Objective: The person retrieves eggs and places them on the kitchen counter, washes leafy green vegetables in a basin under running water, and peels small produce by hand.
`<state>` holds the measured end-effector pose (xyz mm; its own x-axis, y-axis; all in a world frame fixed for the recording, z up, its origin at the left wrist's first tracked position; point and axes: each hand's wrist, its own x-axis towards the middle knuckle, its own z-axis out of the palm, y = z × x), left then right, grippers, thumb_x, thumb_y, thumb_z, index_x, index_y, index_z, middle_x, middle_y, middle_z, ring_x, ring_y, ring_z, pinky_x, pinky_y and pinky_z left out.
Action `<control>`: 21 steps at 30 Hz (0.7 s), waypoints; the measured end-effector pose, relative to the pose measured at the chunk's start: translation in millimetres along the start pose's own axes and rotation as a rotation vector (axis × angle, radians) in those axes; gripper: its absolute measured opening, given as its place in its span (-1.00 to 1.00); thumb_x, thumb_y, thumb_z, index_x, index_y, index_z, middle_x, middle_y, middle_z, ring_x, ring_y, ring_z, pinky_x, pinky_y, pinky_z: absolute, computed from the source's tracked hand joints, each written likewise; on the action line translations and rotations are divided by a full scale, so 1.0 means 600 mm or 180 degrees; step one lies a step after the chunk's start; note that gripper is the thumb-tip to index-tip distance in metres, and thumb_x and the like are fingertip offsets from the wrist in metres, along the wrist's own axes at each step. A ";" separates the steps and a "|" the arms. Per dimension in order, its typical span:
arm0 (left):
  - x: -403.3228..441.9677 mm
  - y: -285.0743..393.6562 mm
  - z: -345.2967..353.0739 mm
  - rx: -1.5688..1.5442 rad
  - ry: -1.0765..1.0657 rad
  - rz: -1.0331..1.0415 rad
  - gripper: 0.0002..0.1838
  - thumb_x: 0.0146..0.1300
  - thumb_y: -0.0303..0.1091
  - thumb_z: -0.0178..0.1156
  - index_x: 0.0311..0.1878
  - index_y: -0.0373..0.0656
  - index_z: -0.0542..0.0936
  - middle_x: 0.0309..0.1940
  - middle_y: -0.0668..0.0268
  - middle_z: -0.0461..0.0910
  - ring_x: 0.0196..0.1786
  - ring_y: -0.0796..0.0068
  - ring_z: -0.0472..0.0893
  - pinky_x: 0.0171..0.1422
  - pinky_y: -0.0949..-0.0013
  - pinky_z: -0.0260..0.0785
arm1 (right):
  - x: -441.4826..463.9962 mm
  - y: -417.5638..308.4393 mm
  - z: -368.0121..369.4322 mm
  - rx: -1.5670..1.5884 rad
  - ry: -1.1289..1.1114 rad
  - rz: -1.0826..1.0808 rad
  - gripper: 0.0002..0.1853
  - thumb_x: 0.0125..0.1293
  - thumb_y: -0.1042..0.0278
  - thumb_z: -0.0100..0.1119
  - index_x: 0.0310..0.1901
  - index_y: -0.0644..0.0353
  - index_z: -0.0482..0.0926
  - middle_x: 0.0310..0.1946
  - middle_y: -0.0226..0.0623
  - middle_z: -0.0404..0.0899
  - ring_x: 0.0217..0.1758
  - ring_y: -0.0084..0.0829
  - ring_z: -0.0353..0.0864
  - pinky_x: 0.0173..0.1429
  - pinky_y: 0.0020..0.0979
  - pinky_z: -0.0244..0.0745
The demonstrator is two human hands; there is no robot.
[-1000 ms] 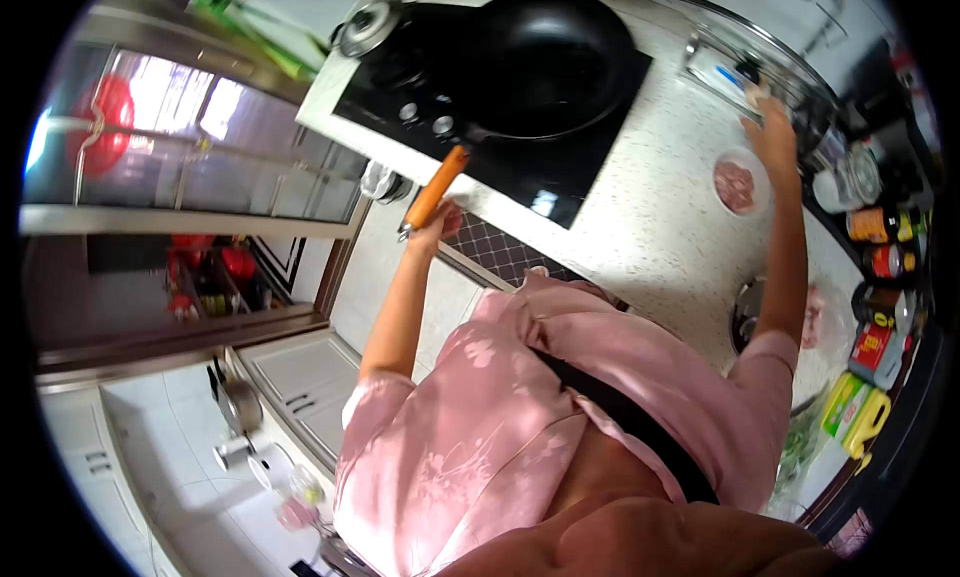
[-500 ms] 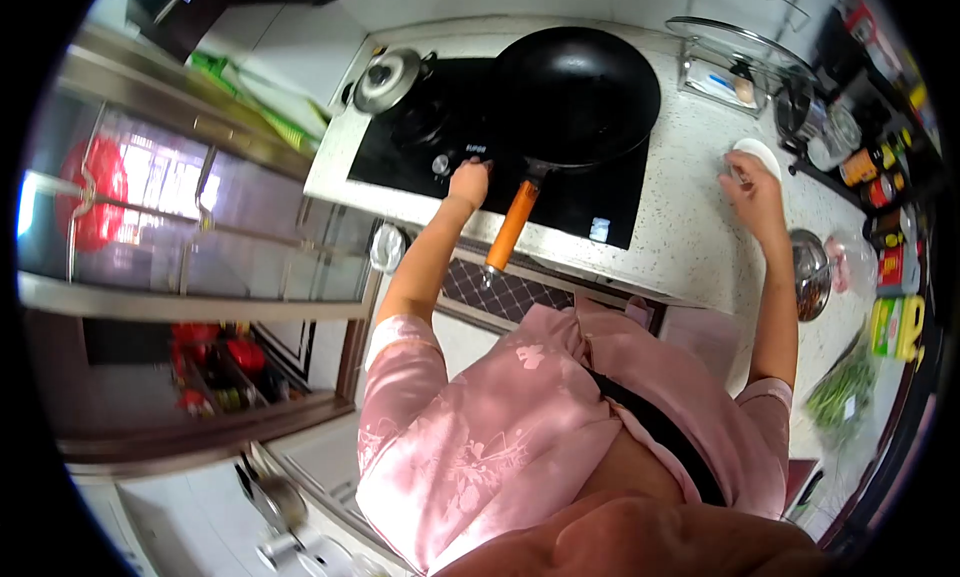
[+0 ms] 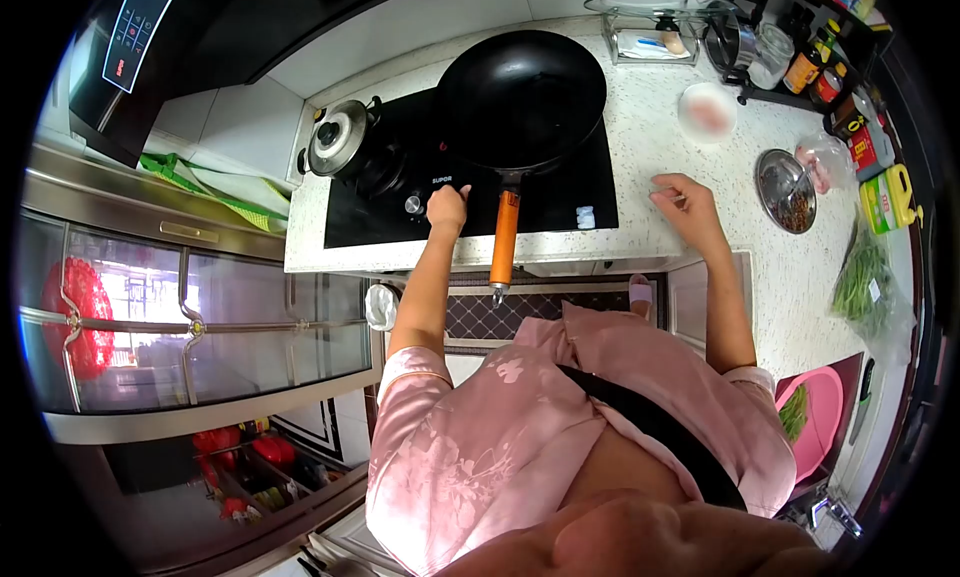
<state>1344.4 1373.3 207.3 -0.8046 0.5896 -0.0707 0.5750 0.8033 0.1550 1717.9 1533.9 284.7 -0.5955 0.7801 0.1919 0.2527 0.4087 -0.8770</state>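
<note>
My left hand (image 3: 447,209) is closed at the front of the black cooktop (image 3: 560,212), on the right control knob, which it mostly covers. Beside it, the second knob (image 3: 414,205) shows uncovered. A black wok (image 3: 525,97) sits on the right burner, its orange handle (image 3: 505,239) pointing toward me, just right of my left hand. Over the counter right of the cooktop is my right hand (image 3: 686,205), empty, with fingers loosely bent and apart. Beyond it stands a white bowl of pinkish meat (image 3: 707,114).
A lidded pot (image 3: 338,139) stands on the left burner. To the right are a metal plate of spices (image 3: 786,191), bagged greens (image 3: 866,282), a yellow jug (image 3: 890,199), bottles (image 3: 806,67) and a pink basin (image 3: 822,417). A glass lid (image 3: 665,5) rests at the back.
My left hand has left the wok handle and moved to the knob. My right hand has drawn back from the rear rack, past the bowl, toward the counter's front. The view has shifted.
</note>
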 end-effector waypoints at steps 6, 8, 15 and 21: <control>-0.012 -0.007 0.013 -0.0098 0.0148 -0.0027 -0.44 0.15 0.15 0.05 -0.34 -0.28 0.58 -0.30 -0.02 0.58 -0.17 0.02 0.57 -0.08 0.13 0.43 | -0.011 -0.010 0.021 0.0108 -0.0232 0.0308 -0.75 0.09 0.41 0.24 -0.17 0.26 0.55 -0.40 -0.27 0.58 -0.42 -0.50 0.54 -0.34 -0.52 0.42; -0.017 -0.008 0.011 -0.0075 0.0105 -0.0005 -0.44 0.14 0.15 0.05 -0.32 -0.28 0.57 -0.29 -0.01 0.58 -0.16 0.02 0.57 -0.07 0.13 0.43 | -0.010 -0.021 0.027 0.0001 -0.0244 0.0033 -0.74 0.10 0.40 0.23 -0.17 0.28 0.54 -0.40 -0.21 0.58 -0.45 -0.45 0.55 -0.32 -0.50 0.43; -0.019 -0.018 0.024 -0.0002 -0.0007 0.0313 -0.43 0.14 0.14 0.06 -0.20 -0.31 0.49 -0.20 -0.01 0.55 -0.08 0.05 0.54 -0.02 0.15 0.40 | -0.019 -0.011 0.036 0.0109 -0.0212 -0.0092 -0.74 0.10 0.37 0.21 -0.17 0.27 0.55 -0.38 -0.17 0.59 -0.44 -0.43 0.56 -0.31 -0.48 0.43; -0.004 -0.054 0.039 -0.0338 0.0016 0.0546 -0.34 0.13 0.13 0.06 0.04 -0.35 0.42 -0.15 -0.04 0.53 -0.07 -0.01 0.53 0.03 0.15 0.36 | -0.030 0.002 0.023 -0.0121 -0.0199 0.0078 -0.73 0.10 0.32 0.21 -0.19 0.28 0.56 -0.36 -0.18 0.61 -0.40 -0.39 0.58 -0.30 -0.44 0.44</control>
<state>1331.1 1348.2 179.5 -0.6971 0.7164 -0.0295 0.6851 0.6776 0.2675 1718.4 1513.5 274.0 -0.6348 0.7596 0.1416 0.2961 0.4085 -0.8634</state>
